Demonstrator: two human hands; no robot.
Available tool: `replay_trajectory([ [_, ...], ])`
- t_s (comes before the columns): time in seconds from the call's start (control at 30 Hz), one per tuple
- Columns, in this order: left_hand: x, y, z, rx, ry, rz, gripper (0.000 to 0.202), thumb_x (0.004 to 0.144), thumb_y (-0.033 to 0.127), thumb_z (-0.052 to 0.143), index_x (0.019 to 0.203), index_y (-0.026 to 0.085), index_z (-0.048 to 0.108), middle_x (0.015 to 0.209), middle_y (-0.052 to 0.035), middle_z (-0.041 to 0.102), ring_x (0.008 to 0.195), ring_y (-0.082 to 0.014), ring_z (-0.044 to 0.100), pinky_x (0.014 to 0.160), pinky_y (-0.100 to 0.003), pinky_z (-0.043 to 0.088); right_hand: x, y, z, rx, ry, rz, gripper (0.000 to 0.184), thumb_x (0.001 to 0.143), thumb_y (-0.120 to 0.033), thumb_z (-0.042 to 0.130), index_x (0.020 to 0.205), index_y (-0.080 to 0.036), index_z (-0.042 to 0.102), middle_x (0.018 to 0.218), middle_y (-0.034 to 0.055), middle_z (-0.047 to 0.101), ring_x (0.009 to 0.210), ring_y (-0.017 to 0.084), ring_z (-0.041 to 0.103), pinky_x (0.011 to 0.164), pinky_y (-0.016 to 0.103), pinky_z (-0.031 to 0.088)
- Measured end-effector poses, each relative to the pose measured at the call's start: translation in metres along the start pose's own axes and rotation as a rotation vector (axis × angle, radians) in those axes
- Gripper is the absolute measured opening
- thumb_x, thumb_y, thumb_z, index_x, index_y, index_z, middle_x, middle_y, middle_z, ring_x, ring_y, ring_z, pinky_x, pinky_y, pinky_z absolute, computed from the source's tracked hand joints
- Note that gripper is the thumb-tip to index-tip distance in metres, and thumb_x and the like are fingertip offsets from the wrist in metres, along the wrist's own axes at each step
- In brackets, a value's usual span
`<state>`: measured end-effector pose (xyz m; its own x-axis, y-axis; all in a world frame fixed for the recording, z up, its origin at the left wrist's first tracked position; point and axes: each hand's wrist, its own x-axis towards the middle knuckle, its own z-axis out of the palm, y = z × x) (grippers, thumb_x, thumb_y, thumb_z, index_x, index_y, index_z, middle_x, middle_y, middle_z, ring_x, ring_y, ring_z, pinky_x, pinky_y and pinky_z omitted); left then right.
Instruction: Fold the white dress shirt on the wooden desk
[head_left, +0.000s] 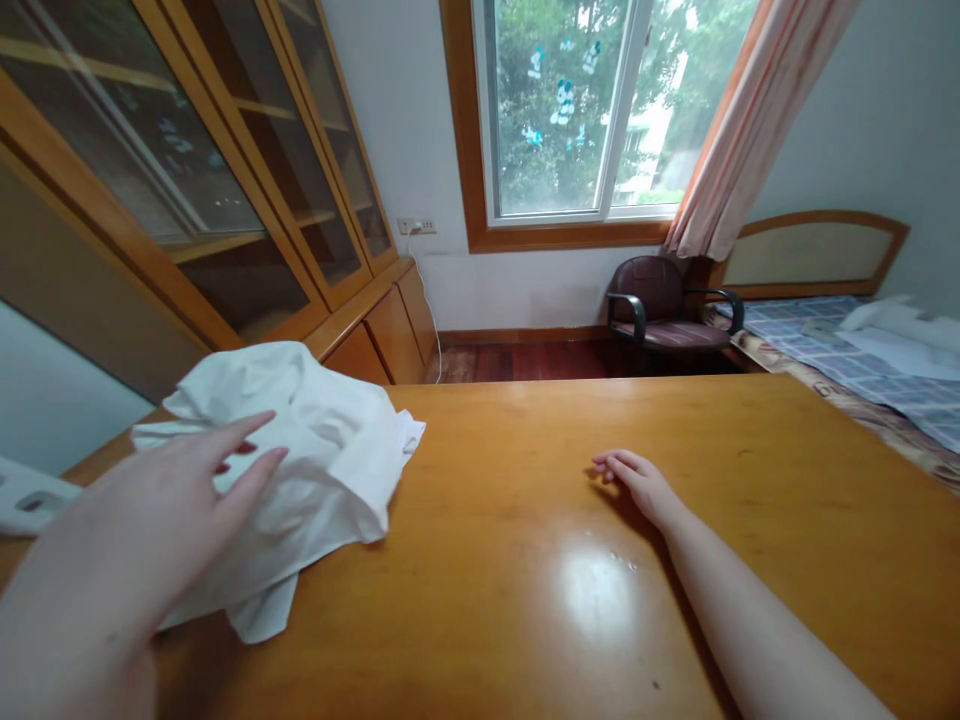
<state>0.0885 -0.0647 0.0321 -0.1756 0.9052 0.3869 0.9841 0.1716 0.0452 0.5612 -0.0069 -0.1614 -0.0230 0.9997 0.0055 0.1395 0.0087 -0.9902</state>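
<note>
The left hand [169,510] reaches over the crumpled white cloth [330,470] at middle left, thumb and finger apart; one cloth corner points down, its long way unclear; the right hand [637,482], right of centre, has loosely bent fingers.

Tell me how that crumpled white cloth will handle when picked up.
The white cloth is probably floppy: it lies in soft, loose folds. It looks thin at its edges, so likely light for its bulk. Being heaped unevenly, it may unfold and trail over the table.
</note>
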Motion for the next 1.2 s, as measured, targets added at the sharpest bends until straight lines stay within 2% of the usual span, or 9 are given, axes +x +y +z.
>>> replay_trajectory([
  [0.07,0.018,0.011,0.021,0.088,0.043,0.014,0.072,0.078,0.065,0.031,0.137,0.027,0.041,0.136,-0.0069,0.047,0.122,-0.0339,0.042,0.101,-0.051,0.031,0.000,-0.001,-0.001,0.000,0.001,0.006,0.049,0.068,-0.062,0.062,0.083,-0.015,0.069,0.080,0.0105,0.069,0.069,0.017,0.057,0.070,0.032,0.047],
  [0.13,0.038,0.012,0.052,0.161,-0.047,-0.097,0.075,0.075,0.071,0.035,0.137,0.031,0.040,0.149,-0.0086,0.027,0.132,-0.0451,0.019,0.097,-0.068,0.017,0.000,-0.002,-0.002,0.000,0.005,0.008,0.049,0.067,-0.062,0.063,0.081,-0.016,0.068,0.077,0.0094,0.067,0.068,0.016,0.057,0.069,0.032,0.047],
  [0.2,0.054,0.003,0.088,0.142,-0.143,-0.167,0.077,0.076,0.072,0.034,0.141,0.031,0.034,0.153,-0.0086,0.016,0.134,-0.0478,0.004,0.093,-0.073,0.013,0.000,-0.003,-0.003,0.001,0.021,0.007,0.050,0.067,-0.063,0.062,0.081,-0.015,0.068,0.071,0.0073,0.065,0.067,0.016,0.057,0.069,0.031,0.046],
  [0.3,0.064,-0.020,0.135,0.080,-0.254,-0.211,0.078,0.078,0.071,0.032,0.142,0.027,0.030,0.152,-0.0117,0.020,0.135,-0.0456,0.004,0.093,-0.073,0.012,0.000,-0.003,-0.005,0.006,0.044,0.008,0.050,0.068,-0.063,0.062,0.081,-0.015,0.068,0.065,0.0049,0.061,0.068,0.017,0.058,0.069,0.030,0.045],
  [0.4,0.063,-0.035,0.157,0.088,-0.240,-0.221,0.081,0.075,0.073,0.035,0.143,0.029,0.028,0.150,-0.0123,0.023,0.134,-0.0451,0.006,0.092,-0.073,0.010,0.001,-0.001,-0.006,0.011,0.041,0.005,0.051,0.068,-0.063,0.062,0.081,-0.014,0.068,0.066,0.0051,0.061,0.069,0.017,0.058,0.068,0.029,0.044],
  [0.6,0.060,-0.042,0.154,0.132,-0.236,-0.232,0.081,0.074,0.073,0.032,0.143,0.030,0.025,0.150,-0.0108,0.026,0.133,-0.0418,0.016,0.093,-0.069,0.019,0.000,-0.001,-0.003,0.022,0.017,0.010,0.050,0.068,-0.062,0.063,0.081,-0.015,0.067,0.070,0.0060,0.063,0.067,0.015,0.056,0.069,0.030,0.044],
  [0.73,0.057,-0.060,0.153,0.204,-0.259,-0.301,0.078,0.075,0.072,0.027,0.143,0.033,0.025,0.150,-0.0071,0.027,0.133,-0.0366,0.020,0.094,-0.064,0.024,0.002,0.002,-0.005,0.053,0.043,0.000,0.048,0.069,-0.061,0.062,0.080,-0.015,0.066,0.066,0.0043,0.061,0.071,0.017,0.058,0.070,0.030,0.043],
  [0.9,0.054,-0.081,0.158,0.235,-0.237,-0.356,0.077,0.075,0.072,0.023,0.143,0.037,0.020,0.151,-0.0043,0.025,0.134,-0.0350,0.018,0.095,-0.063,0.023,0.005,0.005,-0.005,0.060,0.031,0.016,0.046,0.067,-0.060,0.065,0.078,-0.015,0.065,0.071,0.0060,0.064,0.067,0.015,0.057,0.067,0.029,0.043],
  [1.2,0.066,-0.080,0.162,0.242,-0.238,-0.402,0.080,0.074,0.075,0.021,0.144,0.036,0.018,0.150,-0.0072,0.024,0.133,-0.0386,0.016,0.094,-0.066,0.021,0.002,0.001,-0.002,0.062,0.026,0.037,0.043,0.067,-0.057,0.066,0.077,-0.016,0.066,0.074,0.0064,0.066,0.064,0.014,0.055,0.065,0.028,0.043],
])
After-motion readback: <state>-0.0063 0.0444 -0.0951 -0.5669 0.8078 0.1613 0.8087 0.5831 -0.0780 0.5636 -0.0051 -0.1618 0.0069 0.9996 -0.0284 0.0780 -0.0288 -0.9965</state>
